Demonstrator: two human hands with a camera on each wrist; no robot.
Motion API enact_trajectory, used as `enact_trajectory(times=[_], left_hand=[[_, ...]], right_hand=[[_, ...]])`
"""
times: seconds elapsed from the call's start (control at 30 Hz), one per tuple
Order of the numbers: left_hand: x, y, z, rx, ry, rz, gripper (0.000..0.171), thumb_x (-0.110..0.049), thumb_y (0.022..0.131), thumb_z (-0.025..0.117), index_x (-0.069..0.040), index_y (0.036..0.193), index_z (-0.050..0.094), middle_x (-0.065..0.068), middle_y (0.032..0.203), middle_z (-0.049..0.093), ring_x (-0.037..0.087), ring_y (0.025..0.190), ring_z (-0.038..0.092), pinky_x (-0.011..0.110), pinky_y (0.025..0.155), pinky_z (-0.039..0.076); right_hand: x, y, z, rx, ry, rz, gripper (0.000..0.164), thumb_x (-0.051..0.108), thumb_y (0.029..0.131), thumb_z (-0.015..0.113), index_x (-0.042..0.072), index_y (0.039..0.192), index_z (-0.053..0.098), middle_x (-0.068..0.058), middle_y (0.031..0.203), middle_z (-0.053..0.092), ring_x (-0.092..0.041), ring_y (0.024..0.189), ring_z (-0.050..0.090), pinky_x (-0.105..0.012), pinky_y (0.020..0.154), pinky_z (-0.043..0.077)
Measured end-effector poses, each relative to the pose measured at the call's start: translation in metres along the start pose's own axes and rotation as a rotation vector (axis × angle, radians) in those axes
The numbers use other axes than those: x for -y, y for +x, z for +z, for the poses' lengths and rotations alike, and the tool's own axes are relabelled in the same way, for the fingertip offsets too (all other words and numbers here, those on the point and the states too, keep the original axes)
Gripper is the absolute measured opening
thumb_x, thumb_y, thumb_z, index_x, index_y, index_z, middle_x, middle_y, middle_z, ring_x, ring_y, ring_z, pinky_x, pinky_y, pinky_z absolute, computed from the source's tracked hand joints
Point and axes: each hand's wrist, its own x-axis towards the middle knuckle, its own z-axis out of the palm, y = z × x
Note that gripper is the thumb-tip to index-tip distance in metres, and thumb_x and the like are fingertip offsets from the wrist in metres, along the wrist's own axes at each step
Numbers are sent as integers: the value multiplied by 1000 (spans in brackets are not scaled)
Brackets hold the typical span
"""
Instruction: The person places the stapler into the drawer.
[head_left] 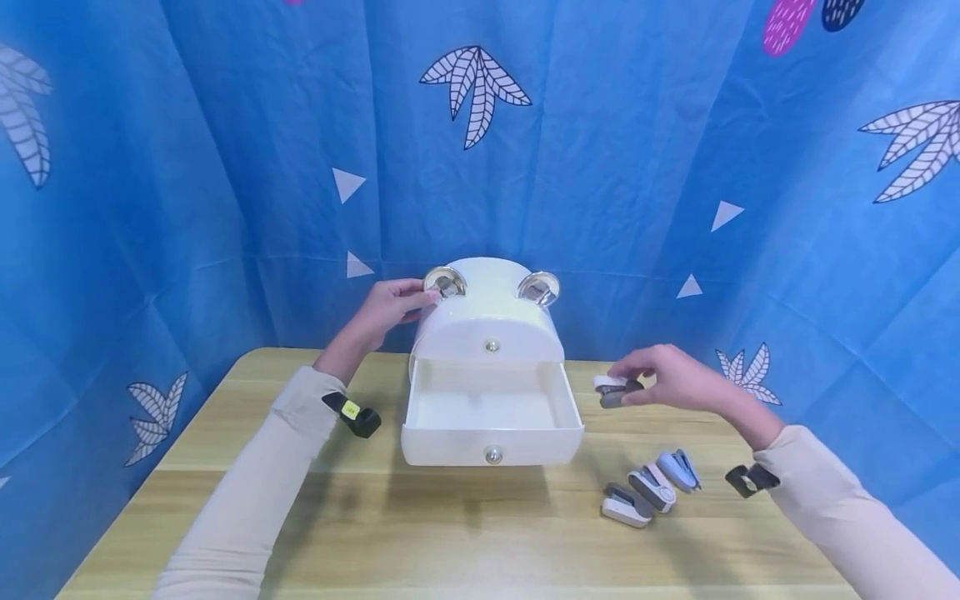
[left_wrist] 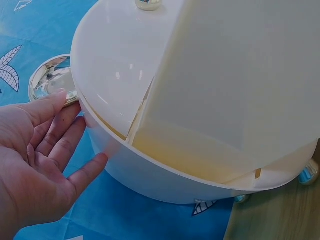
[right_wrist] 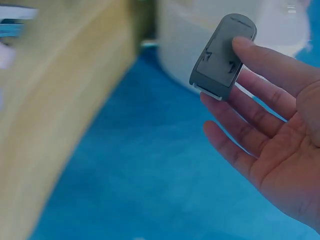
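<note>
A white drawer box [head_left: 487, 333] with two shiny gold ears stands at the middle of the table. Its lower drawer [head_left: 491, 400] is pulled out, and the white inside shows bare. My left hand [head_left: 390, 307] pinches the left ear [left_wrist: 54, 80], thumb on its front, with the other fingertips along the box's side. To the right of the drawer, my right hand [head_left: 671, 379] holds a small grey and white stapler [head_left: 617, 390] above the table. In the right wrist view the stapler's grey base [right_wrist: 223, 57] faces the camera, pinched between thumb and fingers.
Right of the drawer's front lie three more small staplers: a white and grey one [head_left: 627, 506], a pinkish-white one [head_left: 652, 487] and a blue one [head_left: 678, 471]. Behind the wooden table [head_left: 337, 517] hangs a blue patterned curtain [head_left: 600, 167].
</note>
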Motion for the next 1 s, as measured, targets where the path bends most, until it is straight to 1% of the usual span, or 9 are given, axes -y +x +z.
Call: enact_trajectory(times=[0.17, 0.33, 0.43, 0.5, 0.57, 0.67, 0.73, 0.83, 1.0], left_hand=[[2, 0, -1, 6, -6, -3, 42, -31, 98, 69, -3, 129, 66, 14, 134, 64, 28, 130, 57, 45, 114, 48], [2, -1, -1, 12, -11, -10, 45, -32, 98, 70, -2, 131, 65, 16, 137, 62, 30, 132, 56, 46, 115, 46], [2, -1, -1, 11, -13, -10, 44, -31, 98, 69, -2, 131, 65, 17, 137, 61, 31, 133, 55, 47, 115, 46], [2, 0, -2, 10, -11, -10, 44, -31, 98, 69, -2, 132, 65, 17, 138, 61, 30, 133, 55, 46, 115, 46], [3, 0, -1, 4, -8, -11, 43, -32, 98, 69, -3, 131, 65, 15, 138, 62, 29, 133, 56, 47, 115, 47], [4, 0, -1, 3, -2, -11, 43, -32, 99, 69, -4, 131, 66, 15, 138, 62, 29, 133, 55, 47, 115, 46], [4, 0, 0, 3, -2, -10, 43, -32, 99, 69, -4, 131, 66, 15, 138, 62, 29, 133, 55, 48, 115, 46], [4, 0, -1, 4, -1, -5, 43, -32, 99, 68, -4, 131, 65, 15, 138, 62, 30, 134, 54, 48, 115, 46], [4, 0, -1, -2, 0, -5, 44, -33, 98, 69, -4, 131, 66, 15, 138, 62, 30, 133, 55, 48, 115, 46]], right_hand=[[37, 14, -22, -23, -29, -84, 30, 12, 87, 81, 6, 116, 75, -3, 106, 77, -15, 92, 69, -37, 82, 62], [72, 35, -22, 9, -34, -194, 27, 12, 87, 81, 8, 113, 77, 1, 99, 76, -10, 84, 66, -33, 77, 62], [94, 49, -17, 54, -67, -269, 17, 15, 87, 81, 11, 103, 78, 6, 88, 73, -9, 77, 62, -25, 70, 57], [107, 59, -13, 88, -94, -316, 9, 19, 87, 81, 14, 92, 76, 9, 78, 67, -10, 71, 57, -21, 64, 49], [120, 66, -10, 118, -122, -347, 16, 25, 88, 81, 16, 81, 70, 11, 70, 60, -9, 66, 52, -18, 59, 40], [135, 78, -5, 151, -159, -344, 31, 31, 87, 82, 16, 70, 61, 10, 62, 47, -5, 59, 41, -19, 54, 29], [143, 85, -1, 165, -183, -329, 37, 33, 87, 82, 15, 67, 58, 10, 59, 41, -4, 57, 35, -19, 53, 25], [152, 96, 4, 185, -193, -311, 35, 33, 87, 82, 13, 67, 61, 9, 57, 40, -4, 55, 33, -20, 54, 26], [163, 112, 14, 204, -235, -319, 30, 30, 88, 81, 10, 71, 66, 6, 57, 48, -6, 55, 38, -20, 56, 30]])
